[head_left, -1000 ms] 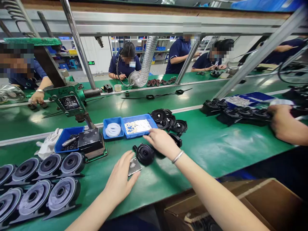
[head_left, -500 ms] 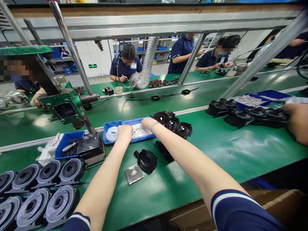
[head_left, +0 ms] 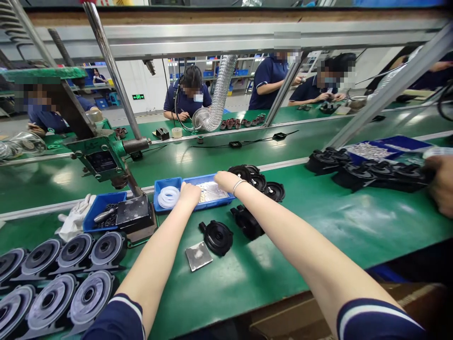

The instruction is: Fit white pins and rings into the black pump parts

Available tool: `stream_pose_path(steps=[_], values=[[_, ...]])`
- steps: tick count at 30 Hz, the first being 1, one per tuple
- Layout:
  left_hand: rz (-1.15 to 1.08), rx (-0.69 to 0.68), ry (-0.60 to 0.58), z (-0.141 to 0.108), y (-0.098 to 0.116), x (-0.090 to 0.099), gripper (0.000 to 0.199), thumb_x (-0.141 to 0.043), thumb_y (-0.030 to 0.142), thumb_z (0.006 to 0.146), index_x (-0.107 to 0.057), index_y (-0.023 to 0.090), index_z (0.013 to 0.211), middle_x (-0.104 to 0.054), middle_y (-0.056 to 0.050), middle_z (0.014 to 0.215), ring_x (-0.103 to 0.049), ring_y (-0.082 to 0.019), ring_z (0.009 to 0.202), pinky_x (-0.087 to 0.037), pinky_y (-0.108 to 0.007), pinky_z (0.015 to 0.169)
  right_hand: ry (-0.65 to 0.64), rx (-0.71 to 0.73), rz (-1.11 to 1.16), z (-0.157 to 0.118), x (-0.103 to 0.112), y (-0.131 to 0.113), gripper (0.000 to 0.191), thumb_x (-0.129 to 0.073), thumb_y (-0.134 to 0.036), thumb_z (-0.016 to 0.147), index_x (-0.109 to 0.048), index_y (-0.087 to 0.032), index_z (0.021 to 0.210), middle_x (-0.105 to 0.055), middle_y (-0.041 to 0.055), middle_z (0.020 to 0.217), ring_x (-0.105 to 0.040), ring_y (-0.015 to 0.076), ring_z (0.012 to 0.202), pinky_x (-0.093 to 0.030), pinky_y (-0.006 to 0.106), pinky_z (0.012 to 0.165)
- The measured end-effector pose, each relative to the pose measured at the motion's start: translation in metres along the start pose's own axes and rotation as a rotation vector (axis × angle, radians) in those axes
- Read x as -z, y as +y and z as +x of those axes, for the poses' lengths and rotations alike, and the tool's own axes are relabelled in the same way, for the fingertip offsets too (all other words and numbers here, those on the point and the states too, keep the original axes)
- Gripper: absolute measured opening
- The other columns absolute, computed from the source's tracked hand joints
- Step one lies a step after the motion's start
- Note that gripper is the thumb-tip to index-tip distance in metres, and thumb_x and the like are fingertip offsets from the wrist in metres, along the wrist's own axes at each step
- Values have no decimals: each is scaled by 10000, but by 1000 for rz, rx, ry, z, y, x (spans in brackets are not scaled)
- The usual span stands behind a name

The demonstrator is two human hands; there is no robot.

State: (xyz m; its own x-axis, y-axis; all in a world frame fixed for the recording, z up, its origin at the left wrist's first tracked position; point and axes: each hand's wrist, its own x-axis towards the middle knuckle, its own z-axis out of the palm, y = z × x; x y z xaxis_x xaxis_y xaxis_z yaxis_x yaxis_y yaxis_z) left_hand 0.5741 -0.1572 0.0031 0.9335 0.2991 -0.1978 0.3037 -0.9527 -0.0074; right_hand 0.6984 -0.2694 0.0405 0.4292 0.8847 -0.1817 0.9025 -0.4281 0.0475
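My left hand (head_left: 191, 192) is curled closed over the left part of a blue bin (head_left: 212, 204) of small white and yellowish parts (head_left: 205, 192). Over the bin's far edge is my right hand (head_left: 225, 181), its fingers bent down and closed. The fingertips of both are hidden, so I cannot make out what they hold. White rings (head_left: 168, 197) lie in the blue box beside my left hand. Nearer me, a round black housing (head_left: 218, 237) lies by a square metal plate (head_left: 198, 256). More black housings (head_left: 247, 221) sit under my right forearm.
Grey-faced round units (head_left: 90, 297) stand in rows at left. A green press (head_left: 101, 158) rises behind a black block (head_left: 133, 211) and white gloves (head_left: 76, 217). Black housings (head_left: 364, 174) line the right, near another person's hand (head_left: 442, 182). People work across the bench.
Both hands stay at the bin, shifting slightly; my left hand has moved a little to the right. The view has shifted slightly, and more of the black housings beneath my right forearm shows.
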Motion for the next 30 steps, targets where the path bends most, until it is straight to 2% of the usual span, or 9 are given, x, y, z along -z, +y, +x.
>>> stream_pose_path(steps=[5,8,11,15,18,20,24,26,30], values=[[-117,12,51,-5,3,4,348,-588,416,919,-621,133,1119,-637,-97,1159,-611,-219,1071,-486,-459,963,155,-63,405,-38,22,2,98,-581,-82,897,-648,-89,827,-710,126,902,-691,218,900,-547,305,840],[-239,25,110,-8,4,9,345,-590,412,918,-618,136,1123,-635,-91,1158,-613,-215,1061,-490,-456,955,195,-47,702,-68,25,-5,112,-517,-157,938,-602,-112,880,-721,92,863,-707,163,711,-558,211,594],[-398,42,203,-17,7,18,253,-607,344,909,-647,118,1014,-658,-99,1100,-603,-232,1089,-444,-481,1003,248,-17,977,-96,19,-14,204,-478,-303,975,-561,-126,918,-708,118,964,-716,163,750,-548,185,518],[-710,47,361,-52,23,30,173,-511,237,938,-643,126,920,-678,-136,1038,-608,-242,1091,-429,-421,1002,339,26,1595,-129,9,-26,448,-750,-503,772,-595,-133,973,-685,101,916,-706,198,746,-541,203,499],[-976,23,402,-98,40,27,246,-421,313,986,-592,144,1040,-680,-95,1007,-649,-165,947,-505,-300,860,377,54,1771,-152,3,-39,465,-807,-464,736,-622,-140,1014,-667,62,875,-680,166,718,-538,212,537],[-1331,18,309,-132,47,19,242,-486,350,964,-589,135,1001,-666,-73,943,-642,-119,827,-516,-241,763,407,68,1778,-166,-3,-51,403,-777,-441,785,-633,-141,1012,-644,32,822,-638,128,664,-517,211,548],[-2355,103,-168,-184,45,0,238,-797,239,752,-619,128,866,-595,-13,834,-576,-44,691,-491,-159,667,389,76,1732,-189,-16,-83,341,-685,-456,877,-624,-151,1017,-549,-45,619,-496,73,473,-409,195,477],[-2525,137,-271,-199,41,-7,269,-820,191,727,-641,131,919,-572,2,800,-567,-34,673,-491,-146,655,307,88,1703,-198,-23,-100,323,-644,-464,909,-608,-151,975,-510,-63,538,-444,66,408,-352,189,440],[-2584,135,-314,-209,34,-16,190,-761,239,806,-629,117,867,-540,8,756,-558,-37,666,-495,-150,653,196,86,1645,-208,-31,-127,335,-607,-483,929,-562,-160,849,-464,-74,457,-400,66,355,-290,178,393]])
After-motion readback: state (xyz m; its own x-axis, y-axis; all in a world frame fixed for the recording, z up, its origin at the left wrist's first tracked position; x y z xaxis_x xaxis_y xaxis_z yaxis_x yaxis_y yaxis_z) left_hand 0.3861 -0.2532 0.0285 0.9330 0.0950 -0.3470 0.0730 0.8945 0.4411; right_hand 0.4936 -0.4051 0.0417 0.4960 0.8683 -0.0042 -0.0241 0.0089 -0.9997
